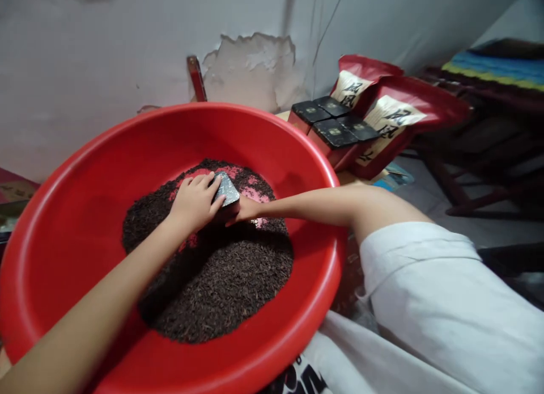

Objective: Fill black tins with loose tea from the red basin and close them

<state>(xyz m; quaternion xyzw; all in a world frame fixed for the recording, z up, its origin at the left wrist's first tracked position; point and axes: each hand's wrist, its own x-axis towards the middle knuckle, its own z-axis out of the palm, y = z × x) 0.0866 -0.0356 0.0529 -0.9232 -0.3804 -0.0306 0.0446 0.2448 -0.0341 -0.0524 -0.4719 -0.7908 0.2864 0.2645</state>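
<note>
A big round red basin (76,212) holds a spread of dark loose tea leaves (221,292). Over the leaves, both hands are on a small square tin (227,190) whose top face looks silvery and scratched. My left hand (194,201) wraps over its left side and top edge, fingers curled onto it. From the right, my right hand (247,208) grips the tin's lower right side; part of its fingers is hidden behind the tin. Pinkish patches of basin floor show between the leaves around the hands.
Several black-lidded tins (334,134) stand just beyond the basin's right rim. Behind them lean two red bags (408,113) with pale lettered labels. A peeling wall (259,65) rises at the back. Dark wooden furniture (463,184) is at the far right.
</note>
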